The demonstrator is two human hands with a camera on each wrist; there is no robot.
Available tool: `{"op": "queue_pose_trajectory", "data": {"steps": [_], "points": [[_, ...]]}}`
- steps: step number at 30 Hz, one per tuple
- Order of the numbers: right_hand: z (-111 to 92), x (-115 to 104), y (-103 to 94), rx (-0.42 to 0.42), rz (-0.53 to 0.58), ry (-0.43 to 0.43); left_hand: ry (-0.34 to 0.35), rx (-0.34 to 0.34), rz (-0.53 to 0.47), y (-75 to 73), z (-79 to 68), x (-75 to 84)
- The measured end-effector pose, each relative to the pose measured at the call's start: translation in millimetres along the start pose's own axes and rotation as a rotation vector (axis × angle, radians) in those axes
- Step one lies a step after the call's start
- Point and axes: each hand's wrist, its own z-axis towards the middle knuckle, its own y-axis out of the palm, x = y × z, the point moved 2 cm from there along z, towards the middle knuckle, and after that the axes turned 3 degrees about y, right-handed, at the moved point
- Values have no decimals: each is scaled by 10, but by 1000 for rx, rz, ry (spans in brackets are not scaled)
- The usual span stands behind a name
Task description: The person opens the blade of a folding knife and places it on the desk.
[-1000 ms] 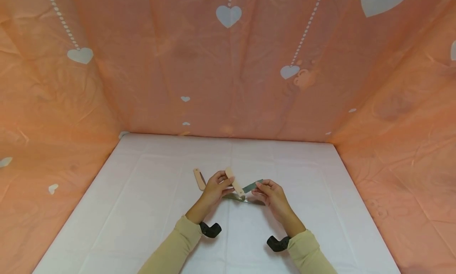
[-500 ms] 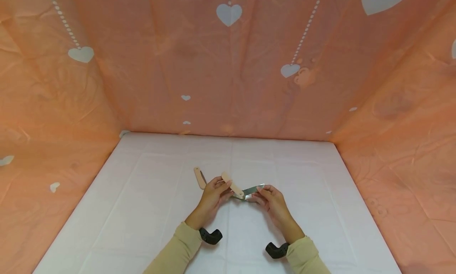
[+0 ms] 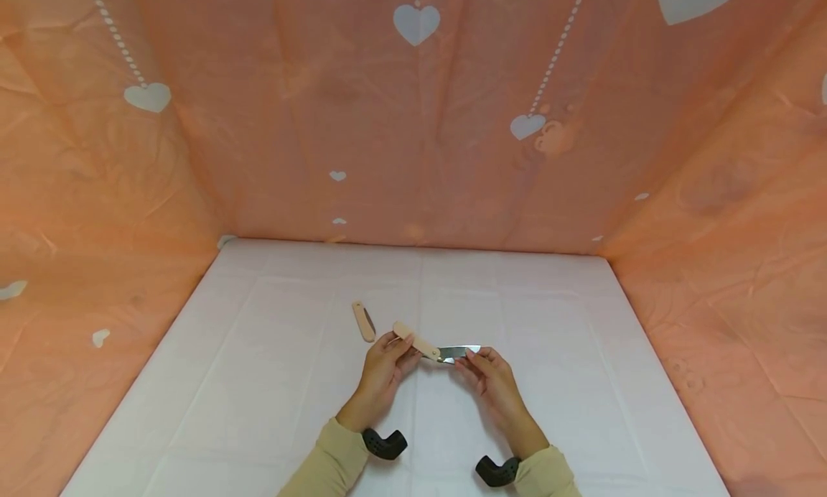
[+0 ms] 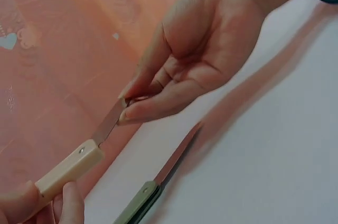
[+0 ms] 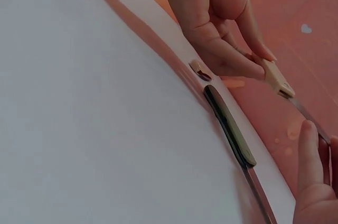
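A folding knife with a beige handle (image 3: 416, 341) is held between both hands over the table. My left hand (image 3: 380, 373) grips the handle, thumb on its upper side. At the other end, my right hand (image 3: 499, 388) pinches the blade (image 4: 111, 122) near its tip between thumb and fingers. The blade stands out from the handle, nearly in line with it. Below lies a second folding knife with a green handle (image 5: 231, 129) and its blade out, largely hidden by the held knife in the head view. A third, beige folding knife (image 3: 364, 322) lies folded beyond my left hand.
A white cloth (image 3: 271, 382) covers the table. Orange sheeting (image 3: 413, 159) with pale hearts rises at the back and both sides. Black curved mounts (image 3: 385, 445) stick out from both wrists.
The held knife's blade has swung out from a sharp bend to nearly straight with its handle. Both hands have moved slightly towards the body, and the handle has tilted flatter.
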Motion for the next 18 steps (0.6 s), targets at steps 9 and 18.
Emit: {"op": "queue_pose_trajectory", "data": {"steps": [9,18], "points": [[-96,102,36,16,103,-15,-27,32,-82,12,-81,-68],[-179,277,62,95,254,-10,22,117,-136,42,-180,-176]]}}
